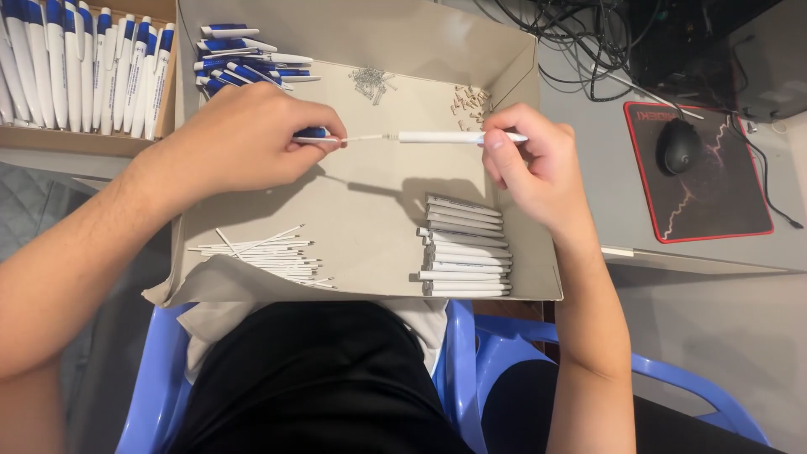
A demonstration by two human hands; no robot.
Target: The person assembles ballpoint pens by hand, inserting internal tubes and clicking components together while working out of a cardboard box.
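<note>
Two hands work over the shallow cardboard box (538,252) on the lap. Left hand (239,139), grip closed on a blue-ended piece (313,133) with its thin white refill (363,137) lined up at the white pen barrel (437,137). Right hand (530,160) pinches that barrel's far end. Below lie loose refills (269,252) and stacked white barrels (464,248); a mouse (679,145) sits on the tabletop.
</note>
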